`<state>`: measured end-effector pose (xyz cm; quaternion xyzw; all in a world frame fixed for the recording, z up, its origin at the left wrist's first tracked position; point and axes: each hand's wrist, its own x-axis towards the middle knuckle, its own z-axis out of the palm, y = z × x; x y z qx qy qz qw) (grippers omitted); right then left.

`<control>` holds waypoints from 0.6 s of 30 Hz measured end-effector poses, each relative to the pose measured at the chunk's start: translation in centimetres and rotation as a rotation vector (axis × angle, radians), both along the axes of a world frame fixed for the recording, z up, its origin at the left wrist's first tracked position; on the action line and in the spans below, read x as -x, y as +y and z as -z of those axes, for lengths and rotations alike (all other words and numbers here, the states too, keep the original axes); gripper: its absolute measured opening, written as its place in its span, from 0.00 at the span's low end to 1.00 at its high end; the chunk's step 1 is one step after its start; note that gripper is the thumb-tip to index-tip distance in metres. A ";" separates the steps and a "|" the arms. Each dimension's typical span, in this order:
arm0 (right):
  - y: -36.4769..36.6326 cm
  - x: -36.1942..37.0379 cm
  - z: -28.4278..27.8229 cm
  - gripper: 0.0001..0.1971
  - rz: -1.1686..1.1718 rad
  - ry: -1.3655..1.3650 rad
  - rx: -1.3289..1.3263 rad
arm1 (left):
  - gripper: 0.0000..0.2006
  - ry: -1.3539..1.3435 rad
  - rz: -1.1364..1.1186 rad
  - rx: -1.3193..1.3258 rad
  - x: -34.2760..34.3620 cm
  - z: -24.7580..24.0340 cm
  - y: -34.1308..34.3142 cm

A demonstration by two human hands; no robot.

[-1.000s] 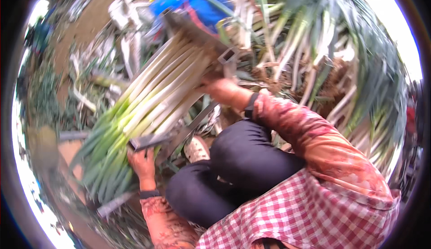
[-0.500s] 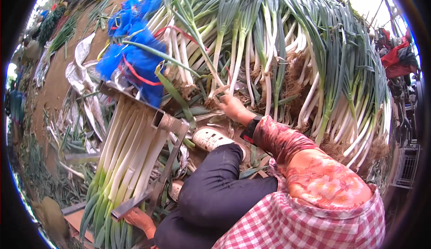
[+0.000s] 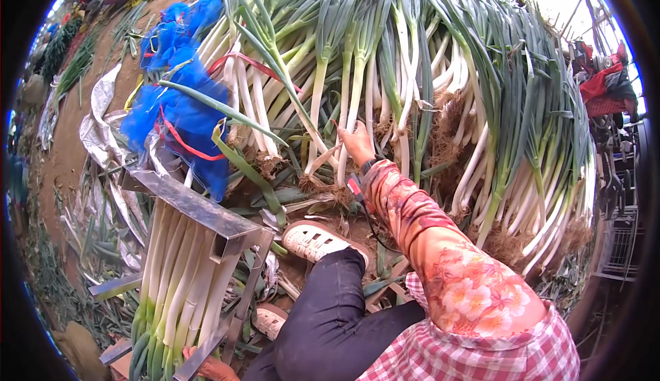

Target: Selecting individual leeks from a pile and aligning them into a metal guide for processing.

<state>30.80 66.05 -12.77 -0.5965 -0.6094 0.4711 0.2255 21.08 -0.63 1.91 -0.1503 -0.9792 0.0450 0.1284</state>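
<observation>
At the pile of leeks, my right hand has its fingers closed round the white stem of one leek, above its roots. At the lower left a bundle of leeks lies in a metal frame, white stems toward the top bar and green leaves toward me. My left hand is by the lower bar, its fingers curled against the bundle's green part. The bar partly hides those fingers.
Blue netting with red ties lies beyond the frame. White sheeting and loose leaves cover ground at the left. My shoe stands between frame and pile. A red bag and a wire basket are at the far right.
My right hand has moved up from the root end of the leeks to a stem. My left hand stays at the lower end of the bundle. The whole view has shifted slightly.
</observation>
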 end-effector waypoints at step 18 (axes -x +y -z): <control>-1.5 -6.1 -14.7 0.09 0.193 1.106 0.815 | 0.23 -0.041 -0.116 -0.028 1.3 2.5 -2.9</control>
